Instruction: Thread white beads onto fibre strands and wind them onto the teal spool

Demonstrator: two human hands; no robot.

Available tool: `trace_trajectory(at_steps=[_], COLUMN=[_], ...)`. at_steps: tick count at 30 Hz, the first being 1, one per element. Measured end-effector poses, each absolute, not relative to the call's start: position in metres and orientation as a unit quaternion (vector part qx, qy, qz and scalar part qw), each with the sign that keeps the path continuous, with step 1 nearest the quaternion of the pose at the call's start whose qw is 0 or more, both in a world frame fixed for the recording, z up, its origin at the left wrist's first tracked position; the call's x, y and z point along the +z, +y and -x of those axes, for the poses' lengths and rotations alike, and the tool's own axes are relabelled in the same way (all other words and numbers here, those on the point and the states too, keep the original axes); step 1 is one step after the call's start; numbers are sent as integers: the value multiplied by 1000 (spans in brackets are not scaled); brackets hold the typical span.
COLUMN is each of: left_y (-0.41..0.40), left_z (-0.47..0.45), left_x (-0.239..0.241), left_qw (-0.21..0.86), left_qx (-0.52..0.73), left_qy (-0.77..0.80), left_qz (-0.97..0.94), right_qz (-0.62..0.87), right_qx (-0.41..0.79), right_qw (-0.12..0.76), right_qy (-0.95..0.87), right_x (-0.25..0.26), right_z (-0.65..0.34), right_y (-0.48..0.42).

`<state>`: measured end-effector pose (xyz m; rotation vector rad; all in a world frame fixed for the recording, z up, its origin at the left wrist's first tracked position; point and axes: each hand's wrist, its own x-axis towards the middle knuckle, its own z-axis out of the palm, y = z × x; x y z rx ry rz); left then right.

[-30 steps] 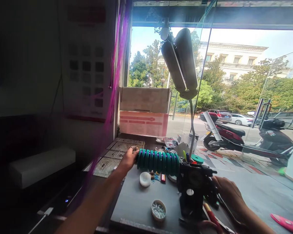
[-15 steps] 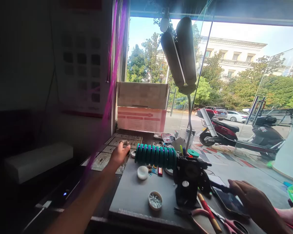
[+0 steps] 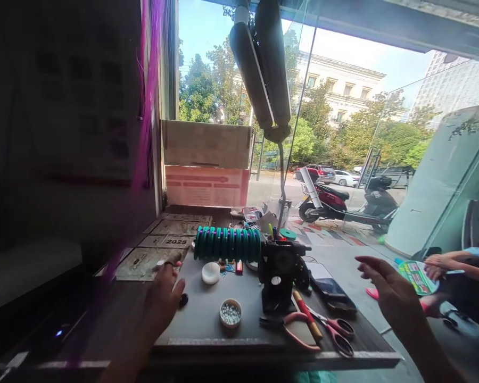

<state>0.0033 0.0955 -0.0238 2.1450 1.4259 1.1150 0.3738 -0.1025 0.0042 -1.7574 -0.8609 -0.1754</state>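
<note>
My left hand [image 3: 163, 298] is at the left edge of the light board, thumb bent over a small round black piece [image 3: 183, 300] that appears to be in its grip. My right hand [image 3: 395, 298] hangs in the air right of the table, fingers stretched out, holding nothing. Between them stands a black hand-cranked winder [image 3: 281, 271]. A row of several teal ring spools [image 3: 227, 243] with purple spots sits on its shaft. In front of the winder is a small round dish of silvery bits [image 3: 230, 313]; a white round lid [image 3: 211, 273] lies behind it.
Pliers [image 3: 299, 322], scissors [image 3: 339, 332] and a red-and-tan stick [image 3: 307, 314] lie at the front right, a phone [image 3: 331, 290] behind them. A lamp [image 3: 263, 69] rises at the back. Purple strands [image 3: 147, 106] hang left. Another person's hands [image 3: 443, 263] are at far right.
My right hand has let go of the winder's crank and lifted away from it. My left hand has drawn back from the spools' end toward me with the black piece. The view has turned right.
</note>
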Motion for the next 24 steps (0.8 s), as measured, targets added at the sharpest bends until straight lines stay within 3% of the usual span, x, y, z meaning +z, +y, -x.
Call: trace_trajectory(at_steps=[6, 9, 16, 24], left_y=[88, 81, 70, 65], left_z=[-19, -27, -34, -27], left_x=[-6, -5, -9, -8], left_qw=[281, 329, 396, 417], left_qx=[539, 545, 552, 535], left_qy=[411, 381, 349, 355], left_qz=[-679, -671, -645, -643], right_qz=[737, 711, 619, 612], right_qx=[-66, -56, 103, 66], right_qw=[554, 557, 539, 530], right_qy=[-381, -426, -561, -583], right_x=[3, 0, -3, -27], right_z=[-371, -344, -234, -210], right_y=[-95, -86, -43, -9])
